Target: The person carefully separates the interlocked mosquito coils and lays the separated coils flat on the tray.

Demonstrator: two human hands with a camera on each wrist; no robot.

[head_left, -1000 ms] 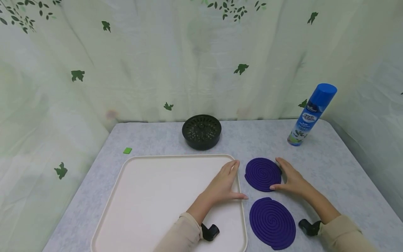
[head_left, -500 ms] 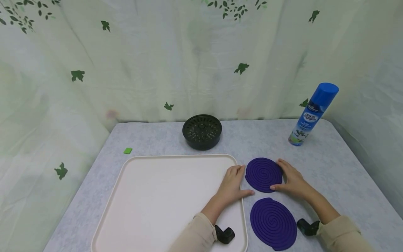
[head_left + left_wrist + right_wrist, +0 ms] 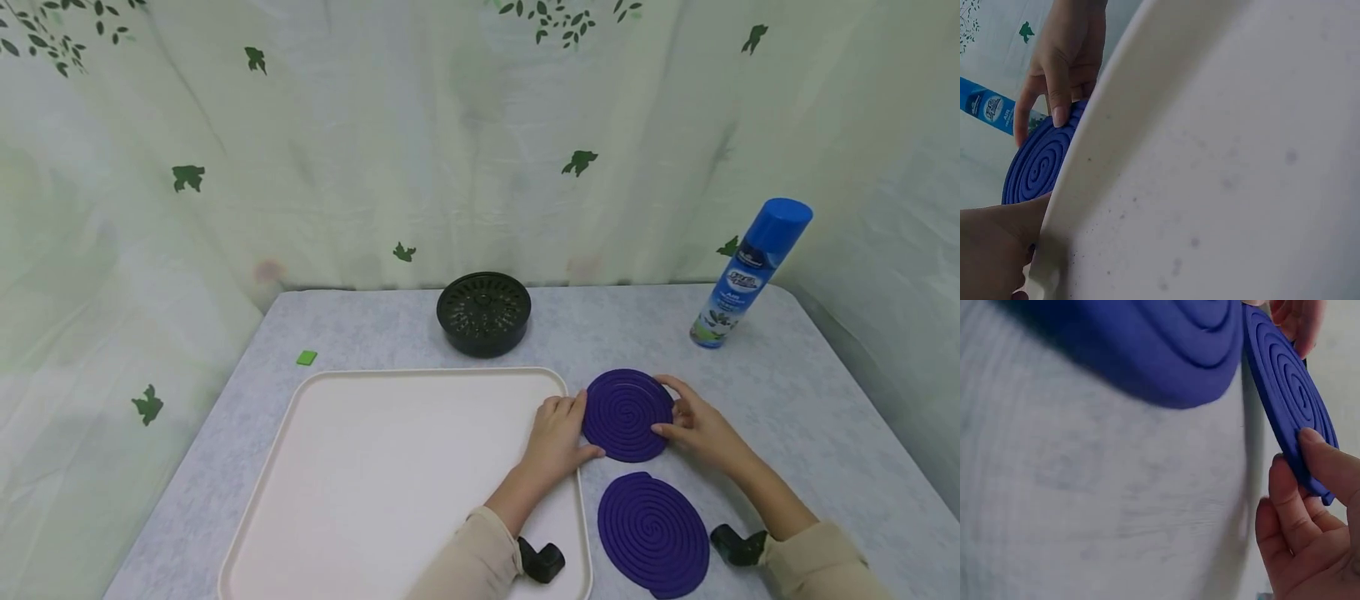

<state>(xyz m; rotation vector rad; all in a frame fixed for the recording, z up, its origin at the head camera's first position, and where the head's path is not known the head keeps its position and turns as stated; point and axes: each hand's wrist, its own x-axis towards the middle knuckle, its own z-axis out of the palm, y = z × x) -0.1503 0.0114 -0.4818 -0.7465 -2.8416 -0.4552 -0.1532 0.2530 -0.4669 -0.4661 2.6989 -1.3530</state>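
Two purple spiral trivets lie to the right of a white tray (image 3: pixel 420 467). The far trivet (image 3: pixel 626 417) is between my hands, raised from the table. My right hand (image 3: pixel 705 429) pinches its right edge, thumb on top and fingers beneath, plain in the right wrist view. At its left edge my left hand (image 3: pixel 555 433) grips it with fingertips and thumb, the wrist over the tray's right rim. In the left wrist view the tray hides part of the held trivet (image 3: pixel 1038 165). The near trivet (image 3: pixel 652 533) lies flat on the table, closer to me.
A black round strainer-like dish (image 3: pixel 483 317) stands behind the tray. At the back right is a blue aerosol can (image 3: pixel 750 271). A small green square (image 3: pixel 307 357) lies beyond the tray's far left corner. A curtain (image 3: pixel 480 142) with leaf prints hangs behind the table.
My left hand has come right from over the tray to the far trivet's left edge. My right fingers have closed on its right edge, and the trivet has risen slightly.
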